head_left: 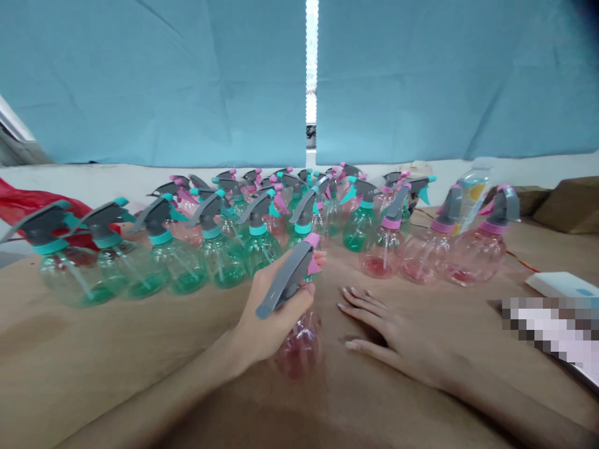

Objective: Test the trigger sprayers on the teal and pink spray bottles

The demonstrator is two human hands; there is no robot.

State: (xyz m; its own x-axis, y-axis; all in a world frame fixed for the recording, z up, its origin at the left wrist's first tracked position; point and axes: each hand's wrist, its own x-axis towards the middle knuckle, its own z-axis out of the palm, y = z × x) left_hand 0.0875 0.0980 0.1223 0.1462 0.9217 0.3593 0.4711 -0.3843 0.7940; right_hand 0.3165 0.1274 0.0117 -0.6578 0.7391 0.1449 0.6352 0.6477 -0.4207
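My left hand is wrapped round the neck of a pink spray bottle with a grey and pink trigger head. This bottle stands close to me on the table, its neck hidden by my fingers. To its right my right hand lies palm down on the tabletop with the fingers spread, holding nothing. Beyond that hand, pink spray bottles with grey triggers stand in a row. On the left runs a row of green spray bottles with turquoise collars.
More green and pink spray bottles crowd the back of the wooden table. A red plastic bag lies far left. At right are a clear labelled bottle, a white box, a pixelated flat object and brown boxes. Blue curtains hang behind.
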